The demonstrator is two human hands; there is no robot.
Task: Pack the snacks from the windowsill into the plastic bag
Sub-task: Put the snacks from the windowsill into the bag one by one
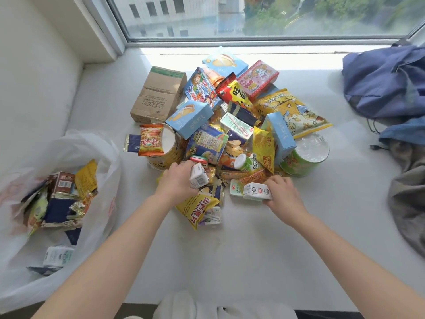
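The snacks (230, 130) lay heaped on the windowsill (241, 254), toward its far edge under the window (253, 17), with boxes, packets and tubs piled over one another. At the near side of the heap the person's left hand (176, 180) gripped a small white carton (198, 177), fingers curled round it, and the carton was tilted. Just nearer than it, a yellow packet (195, 209) lay at the heap's near edge. The right hand (284, 192) held a second carton (255, 191) that lay on its side, with fingers and thumb wrapped round its right end. From where I stood I could not tell whether either carton was clear of the pile. The bag (110, 176) sat open at the sill's left edge, near the heap but not touching it. A jumble of packets (62, 203) was already inside it. A paper bag (158, 94) stood at the heap's far-left corner. Just in front of it was a yellow tub (171, 148) with an orange packet (151, 140) resting on its lid. A green tub (303, 157) stood at the heap's right side. At the sill's right edge, well apart from the snacks, a blue backpack (386, 81) was slumped by the window, and a grey cloth (409, 196) lay nearer along that edge.
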